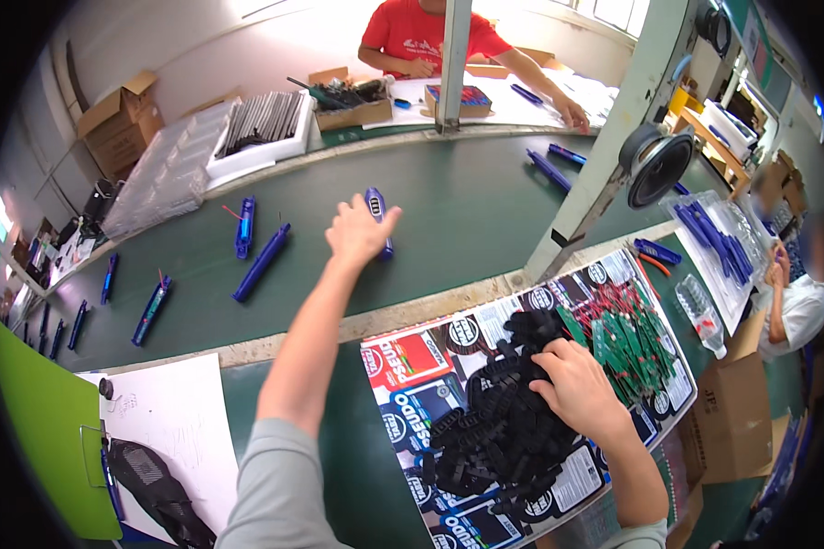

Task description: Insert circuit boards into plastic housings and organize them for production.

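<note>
My left hand (359,231) reaches over the green belt with its fingers spread. Its thumb lies across a slim blue device with a dark panel (376,207); the palm side is hidden, so firm contact cannot be told. My right hand (584,388) rests at the right side of a heap of small black plastic parts (504,412), its thumb and forefinger apart at the parts. Right beside it lies a pile of green circuit boards with red wires (627,343). Both piles sit on a printed sheet of cardboard (412,357).
Several blue casings (262,263) lie along the belt (320,297). A metal post (588,156) with a round speaker (661,166) rises at the right. Across the belt, a person in a red shirt (417,37) reaches to the table. Papers and a black mesh item (160,489) lie near left.
</note>
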